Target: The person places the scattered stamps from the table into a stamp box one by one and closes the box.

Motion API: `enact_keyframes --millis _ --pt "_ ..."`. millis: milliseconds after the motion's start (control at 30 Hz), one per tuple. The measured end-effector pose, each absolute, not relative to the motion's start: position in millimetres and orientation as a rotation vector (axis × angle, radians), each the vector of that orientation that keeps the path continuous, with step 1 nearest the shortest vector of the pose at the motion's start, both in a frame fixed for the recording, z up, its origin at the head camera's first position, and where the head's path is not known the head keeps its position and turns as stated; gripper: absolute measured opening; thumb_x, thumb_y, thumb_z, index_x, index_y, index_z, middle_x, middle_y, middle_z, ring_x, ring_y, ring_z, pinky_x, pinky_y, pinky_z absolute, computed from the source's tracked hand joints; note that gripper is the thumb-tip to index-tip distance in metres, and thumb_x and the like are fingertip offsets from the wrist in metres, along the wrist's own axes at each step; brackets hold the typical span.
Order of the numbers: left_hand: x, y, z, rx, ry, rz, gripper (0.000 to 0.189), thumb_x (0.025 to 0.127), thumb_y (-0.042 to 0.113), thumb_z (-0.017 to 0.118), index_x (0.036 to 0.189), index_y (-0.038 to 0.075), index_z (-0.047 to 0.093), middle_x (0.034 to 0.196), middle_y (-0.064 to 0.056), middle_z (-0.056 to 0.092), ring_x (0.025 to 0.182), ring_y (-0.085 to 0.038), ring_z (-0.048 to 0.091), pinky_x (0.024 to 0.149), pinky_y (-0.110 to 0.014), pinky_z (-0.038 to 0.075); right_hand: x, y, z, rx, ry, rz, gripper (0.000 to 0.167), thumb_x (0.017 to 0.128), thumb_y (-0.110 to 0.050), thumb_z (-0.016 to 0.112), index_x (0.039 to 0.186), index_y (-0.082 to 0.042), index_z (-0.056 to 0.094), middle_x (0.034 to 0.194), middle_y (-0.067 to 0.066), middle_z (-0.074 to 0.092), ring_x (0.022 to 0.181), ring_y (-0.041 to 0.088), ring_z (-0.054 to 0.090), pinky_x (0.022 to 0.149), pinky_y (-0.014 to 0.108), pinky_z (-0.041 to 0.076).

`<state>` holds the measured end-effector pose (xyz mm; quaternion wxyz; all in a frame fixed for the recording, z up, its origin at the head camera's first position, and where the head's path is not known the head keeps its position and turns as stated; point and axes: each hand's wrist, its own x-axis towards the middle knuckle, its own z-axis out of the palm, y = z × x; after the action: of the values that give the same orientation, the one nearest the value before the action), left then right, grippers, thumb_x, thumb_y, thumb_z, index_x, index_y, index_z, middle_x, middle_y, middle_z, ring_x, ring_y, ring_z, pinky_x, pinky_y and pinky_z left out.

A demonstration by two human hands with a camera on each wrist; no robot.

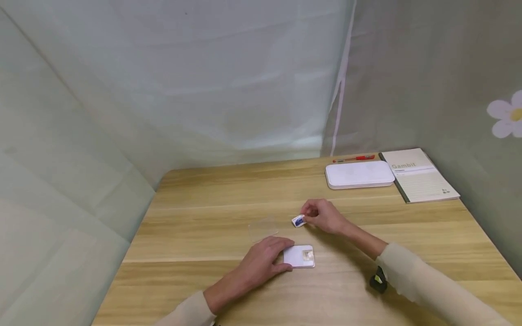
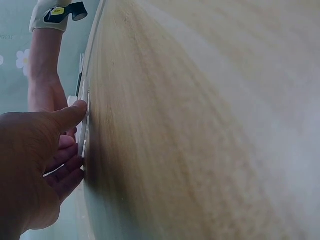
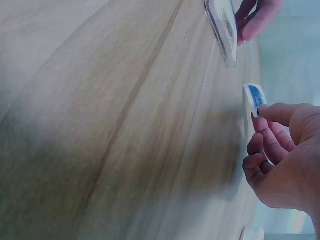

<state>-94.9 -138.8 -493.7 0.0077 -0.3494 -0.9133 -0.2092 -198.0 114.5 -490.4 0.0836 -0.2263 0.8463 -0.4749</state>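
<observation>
A flat white rectangular case (image 1: 293, 257) with rounded corners lies on the wooden table, a small clear-and-beige patch near its right end. My left hand (image 1: 263, 259) holds its left end, thumb on the near edge and fingers on the far edge. Between thumb and fingertip, my right hand (image 1: 325, 218) pinches a small white piece with a blue print (image 3: 256, 96), like a sticker or stamp. That piece is just above the table, beyond the case and apart from it. Beyond my left hand lies a thin transparent sheet (image 1: 262, 229).
At the table's back right are a white oblong box (image 1: 360, 174), a red pen (image 1: 354, 159) behind it and a notebook (image 1: 420, 175) marked "Gambit". Pale curtains (image 1: 244, 81) hang around the table. A dark device (image 1: 378, 280) is strapped at my right wrist.
</observation>
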Motion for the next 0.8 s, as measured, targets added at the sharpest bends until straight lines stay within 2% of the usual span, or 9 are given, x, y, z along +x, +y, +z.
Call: enact_keyframes --millis 233,500,800 --pt "-94.5 -138.9 -492.3 -1.081 -2.877 -0.664 0.059 0.092 0.040 0.083 0.140 0.012 0.066 0.140 -0.001 0.069 0.130 -0.018 0.062 0.113 -0.037 0.050 -195.6 114.6 -485.9 -0.683 2.548 -1.361 0.014 0.093 0.003 0.076 0.107 0.000 0.078 0.090 0.007 0.075 0.080 0.015 0.067 0.068 0.024 0.055" --pt "-95.1 -137.3 -490.1 -1.080 -2.885 -0.643 0.059 0.092 0.041 0.083 0.141 0.013 0.066 0.140 -0.002 0.069 0.130 -0.018 0.062 0.113 -0.036 0.050 -193.2 116.5 -482.7 -0.600 2.509 -1.427 0.012 0.093 0.006 0.075 0.100 -0.004 0.075 0.088 0.005 0.073 0.068 0.016 0.064 0.055 0.023 0.052" --pt "-93.8 -137.9 -490.8 -1.085 -2.889 -0.646 0.059 0.092 0.040 0.083 0.142 0.013 0.066 0.141 -0.002 0.069 0.131 -0.018 0.062 0.112 -0.037 0.050 -188.7 115.2 -479.9 -0.587 2.475 -1.494 0.008 0.095 0.005 0.073 0.097 -0.002 0.072 0.086 0.008 0.074 0.065 0.017 0.064 0.055 0.022 0.052"
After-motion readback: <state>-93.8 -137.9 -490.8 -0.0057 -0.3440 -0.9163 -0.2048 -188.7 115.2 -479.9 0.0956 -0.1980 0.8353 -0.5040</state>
